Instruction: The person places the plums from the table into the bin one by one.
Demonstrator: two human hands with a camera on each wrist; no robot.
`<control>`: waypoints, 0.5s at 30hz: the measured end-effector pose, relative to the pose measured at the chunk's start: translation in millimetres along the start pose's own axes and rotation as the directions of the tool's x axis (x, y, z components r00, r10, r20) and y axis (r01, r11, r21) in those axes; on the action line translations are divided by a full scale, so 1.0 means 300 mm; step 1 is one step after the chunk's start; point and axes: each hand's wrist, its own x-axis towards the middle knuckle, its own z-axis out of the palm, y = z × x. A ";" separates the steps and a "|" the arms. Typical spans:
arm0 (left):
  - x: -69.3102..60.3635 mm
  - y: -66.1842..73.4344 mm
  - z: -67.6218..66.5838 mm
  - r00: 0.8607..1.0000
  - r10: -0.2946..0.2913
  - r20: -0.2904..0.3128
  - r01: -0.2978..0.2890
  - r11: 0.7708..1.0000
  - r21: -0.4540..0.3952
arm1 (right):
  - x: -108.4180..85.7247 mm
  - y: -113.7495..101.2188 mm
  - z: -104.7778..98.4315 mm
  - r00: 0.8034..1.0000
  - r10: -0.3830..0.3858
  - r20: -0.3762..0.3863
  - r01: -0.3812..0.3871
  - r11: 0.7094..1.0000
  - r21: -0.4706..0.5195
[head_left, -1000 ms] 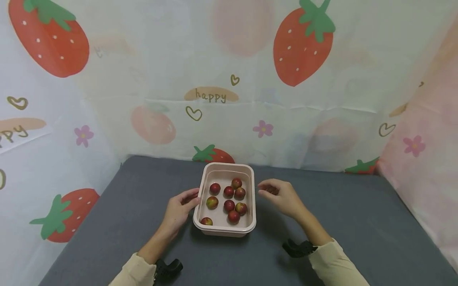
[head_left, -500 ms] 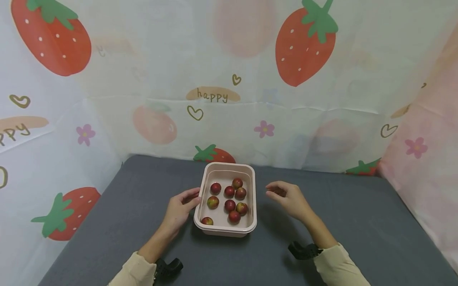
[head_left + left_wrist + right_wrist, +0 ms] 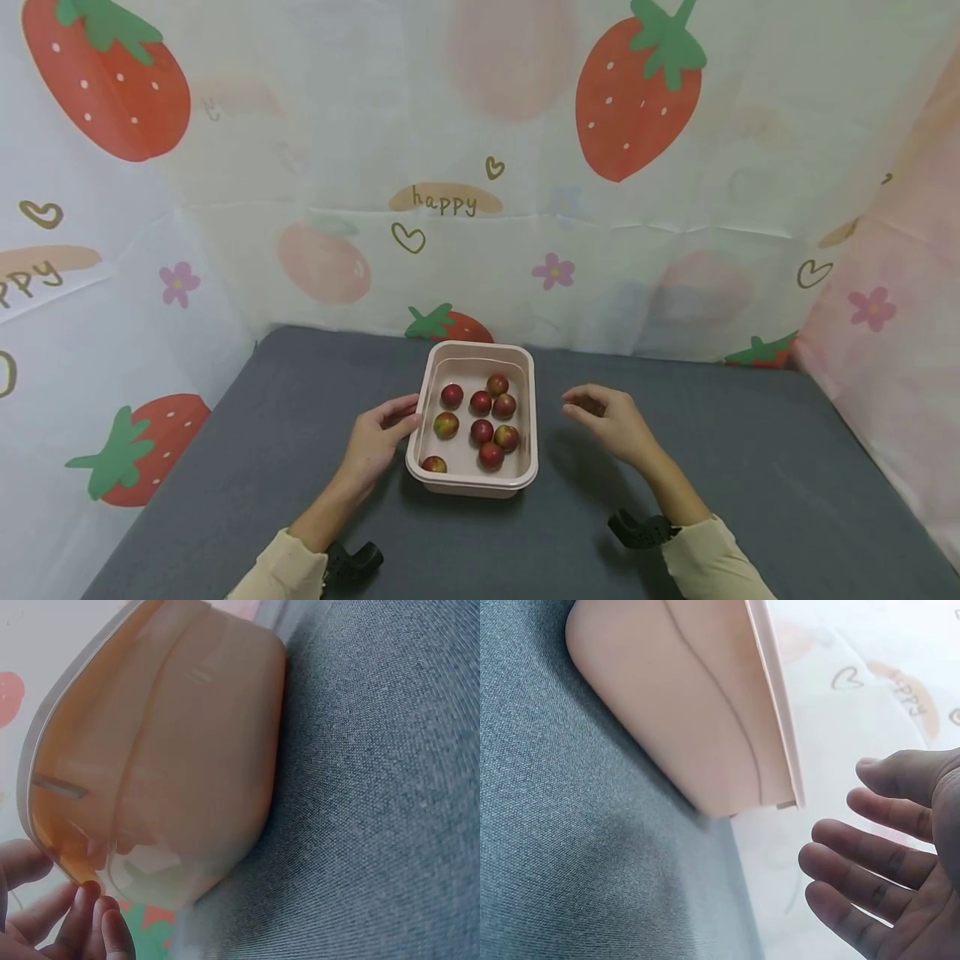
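A pale pink plastic box (image 3: pixel 471 481) stands on the grey cloth, holding several small round red fruits (image 3: pixel 491 456), some with yellow-green patches. They look like plums. My left hand (image 3: pixel 372 443) is at the box's left side, thumb at the rim and fingertips beneath its lip. The left wrist view shows these fingers (image 3: pixel 82 915) pinching the edge of the box wall (image 3: pixel 202 750). To the right of the box, my right hand (image 3: pixel 615 425) hovers apart from it. In the right wrist view its fingers (image 3: pixel 866 889) are loosely bent with nothing between them.
Grey cloth (image 3: pixel 720 450) covers the table. A white sheet (image 3: pixel 337 150) printed with strawberries hangs close behind the box, with sheets at the left and right too. Dark wrist mounts (image 3: pixel 637 529) sit by both sleeves.
My right hand has moved right, away from the box's edge. The left hand and the fruits keep their places; the view shifted very slightly.
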 end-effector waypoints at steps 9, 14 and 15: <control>0.006 0.002 0.000 1.000 0.006 0.006 -0.006 1.000 0.010 | -0.003 0.018 -0.010 1.000 -0.006 -0.019 0.006 1.000 -0.013; 0.007 0.002 -0.003 1.000 0.008 0.007 -0.008 1.000 0.010 | -0.010 0.026 -0.018 0.999 0.000 -0.037 -0.001 1.000 -0.026; 0.009 0.001 -0.004 1.000 0.008 0.007 -0.008 1.000 0.011 | -0.012 0.029 -0.020 0.999 0.002 -0.039 -0.004 1.000 -0.030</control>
